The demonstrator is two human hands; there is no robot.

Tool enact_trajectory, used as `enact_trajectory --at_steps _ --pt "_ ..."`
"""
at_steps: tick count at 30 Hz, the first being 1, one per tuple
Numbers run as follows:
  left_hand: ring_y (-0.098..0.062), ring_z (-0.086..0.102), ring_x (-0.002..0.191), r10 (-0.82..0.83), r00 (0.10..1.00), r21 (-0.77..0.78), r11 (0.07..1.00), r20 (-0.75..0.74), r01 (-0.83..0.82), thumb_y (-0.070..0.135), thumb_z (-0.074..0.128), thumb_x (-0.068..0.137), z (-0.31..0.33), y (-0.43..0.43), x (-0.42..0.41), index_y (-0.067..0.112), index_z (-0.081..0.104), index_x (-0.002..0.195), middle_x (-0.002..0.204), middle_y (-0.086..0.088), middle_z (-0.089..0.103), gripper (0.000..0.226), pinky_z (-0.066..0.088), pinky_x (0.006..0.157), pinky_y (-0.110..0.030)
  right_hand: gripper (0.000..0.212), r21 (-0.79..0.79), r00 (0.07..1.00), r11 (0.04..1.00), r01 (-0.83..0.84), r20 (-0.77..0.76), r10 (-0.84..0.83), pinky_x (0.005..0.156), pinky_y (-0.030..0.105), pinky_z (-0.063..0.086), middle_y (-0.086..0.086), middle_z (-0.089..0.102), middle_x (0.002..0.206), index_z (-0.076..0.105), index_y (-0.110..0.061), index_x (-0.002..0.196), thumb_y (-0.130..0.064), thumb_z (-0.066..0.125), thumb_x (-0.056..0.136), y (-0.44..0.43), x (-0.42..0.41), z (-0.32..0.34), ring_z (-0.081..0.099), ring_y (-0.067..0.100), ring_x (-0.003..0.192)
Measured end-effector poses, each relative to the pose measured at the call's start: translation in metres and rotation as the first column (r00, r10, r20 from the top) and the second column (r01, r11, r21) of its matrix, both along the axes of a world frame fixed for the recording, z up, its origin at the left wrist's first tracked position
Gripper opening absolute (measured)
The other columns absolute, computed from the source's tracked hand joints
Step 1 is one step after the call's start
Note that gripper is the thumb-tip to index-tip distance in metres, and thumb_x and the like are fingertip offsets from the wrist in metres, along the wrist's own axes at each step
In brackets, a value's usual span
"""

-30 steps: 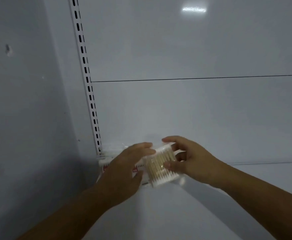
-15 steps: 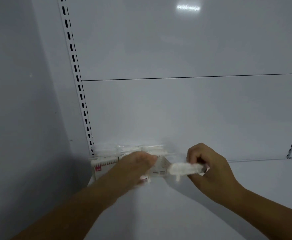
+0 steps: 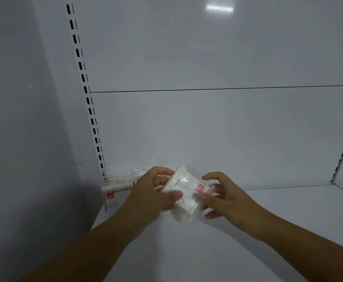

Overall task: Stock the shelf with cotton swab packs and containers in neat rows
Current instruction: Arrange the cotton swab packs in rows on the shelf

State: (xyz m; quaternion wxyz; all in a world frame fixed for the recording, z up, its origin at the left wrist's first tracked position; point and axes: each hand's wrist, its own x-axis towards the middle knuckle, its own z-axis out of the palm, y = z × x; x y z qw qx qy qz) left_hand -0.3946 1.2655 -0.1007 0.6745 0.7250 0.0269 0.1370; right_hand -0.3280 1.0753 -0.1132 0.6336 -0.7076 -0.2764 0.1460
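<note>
Obs.: one cotton swab pack [image 3: 187, 188] is held clear of the shelf [image 3: 288, 220], tilted, near the back-left corner. The left hand [image 3: 152, 194] pinches its left part, thumb on the front face and fingers behind. The right hand [image 3: 225, 196] pinches the right end by the pink label, thumb in front and fingers curled behind. Neither hand is wide. The stocked packs [image 3: 113, 192] sit in the back-left corner against the back panel [image 3: 207, 129], at the foot of the slotted upright [image 3: 85, 88], partly hidden by the left hand; their count cannot be read. Handling, judged: the pack should be very light. The clear film wrap is probably thin and slick, so it may crinkle and slide under the thumbs. The swabs inside give a fairly firm block, but the sticks could snap if the pack is bent across its length. Best hold: the two short ends or the flat faces, with light pressure. The loose film margin would stretch or slip. To place: set it flat beside the stocked packs, label forward, edges in line.
</note>
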Motion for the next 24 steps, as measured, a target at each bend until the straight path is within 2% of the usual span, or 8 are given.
enact_trajectory --at_steps 3,5,8,10,12,14,19,24 --pt "-0.017 0.073 0.083 0.095 0.992 0.079 0.992 0.087 -0.102 0.001 0.078 0.074 -0.004 -0.008 0.003 0.018 0.057 0.097 0.100 -0.004 0.073 0.036 0.060 0.069 -0.035 0.039 0.114 0.990 0.991 0.075 -0.126 -0.060 0.060 0.029 0.057 0.008 0.073 0.089 0.050 -0.010 0.102 -0.004 0.077 0.075 0.013 0.001 0.002 0.071 0.022 0.074" --pt "-0.009 0.069 0.086 0.129 0.973 0.353 0.916 0.192 -0.191 0.018 0.081 0.073 -0.003 0.000 0.003 0.027 0.056 0.095 0.101 0.008 0.069 0.035 0.057 0.075 -0.029 0.034 0.140 0.979 0.969 0.203 -0.050 -0.198 0.052 0.023 0.050 0.013 0.071 0.082 0.050 -0.012 0.092 0.006 0.074 0.074 0.013 0.012 0.011 0.065 0.017 0.064" --pt "-0.014 0.048 0.122 0.125 0.953 0.869 0.392 0.275 -0.302 0.043 0.074 0.077 -0.003 0.031 0.004 0.031 0.050 0.123 0.131 0.009 0.051 0.054 0.035 0.102 -0.025 0.025 -0.055 0.883 0.949 0.310 0.386 -0.267 0.058 0.019 0.043 -0.005 0.070 0.077 0.057 -0.022 0.080 -0.005 0.074 0.077 0.005 0.035 0.029 0.060 0.006 0.063" --pt "-0.019 0.011 0.147 0.171 0.974 0.989 -0.015 0.148 -0.148 0.050 0.061 0.085 -0.013 0.046 0.010 0.026 0.023 0.148 0.158 0.002 0.018 0.078 0.007 0.118 -0.038 0.021 -0.331 0.758 0.872 0.362 0.649 -0.069 0.062 0.015 0.040 -0.019 0.064 0.078 0.060 -0.032 0.081 -0.014 0.072 0.079 0.004 0.045 0.033 0.058 -0.002 0.069" --pt "-0.022 -0.005 0.148 0.194 0.975 0.970 -0.237 0.104 -0.056 0.044 0.053 0.092 -0.025 0.048 0.016 0.022 0.004 0.152 0.162 -0.002 0.002 0.081 -0.005 0.117 -0.049 0.017 -0.460 0.680 0.808 0.367 0.726 0.105 0.063 0.009 0.036 -0.024 0.058 0.083 0.067 -0.032 0.092 -0.019 0.071 0.081 0.012 0.048 0.026 0.054 -0.003 0.069" --pt "-0.026 0.004 0.148 0.163 0.978 0.947 -0.311 0.133 -0.078 0.035 0.054 0.093 -0.030 0.048 0.022 0.020 0.007 0.152 0.160 -0.006 0.010 0.077 0.000 0.117 -0.051 0.021 -0.461 0.634 0.810 0.361 0.759 0.149 0.070 0.010 0.039 -0.016 0.056 0.096 0.070 -0.023 0.103 -0.022 0.072 0.082 0.022 0.048 0.013 0.055 0.003 0.080" --pt "-0.021 0.033 0.136 0.127 0.975 0.942 -0.307 0.180 -0.134 0.034 0.057 0.090 -0.025 0.053 0.030 0.022 0.025 0.145 0.146 -0.001 0.038 0.065 0.016 0.116 -0.045 0.025 -0.404 0.429 0.768 0.497 0.884 0.187 0.074 0.030 0.048 -0.001 0.063 0.107 0.069 -0.020 0.111 -0.029 0.061 0.090 0.037 0.044 -0.001 0.055 0.018 0.099" --pt "-0.023 0.055 0.111 -0.014 0.990 0.952 -0.271 0.143 -0.142 0.052 0.070 0.075 0.009 0.052 0.031 0.020 0.055 0.123 0.123 -0.001 0.058 0.060 0.041 0.098 -0.042 0.045 -0.432 0.416 0.776 0.460 0.877 0.241 0.076 0.030 0.049 0.004 0.059 0.118 0.055 -0.016 0.131 -0.029 0.060 0.088 0.021 0.048 -0.002 0.054 0.019 0.102"
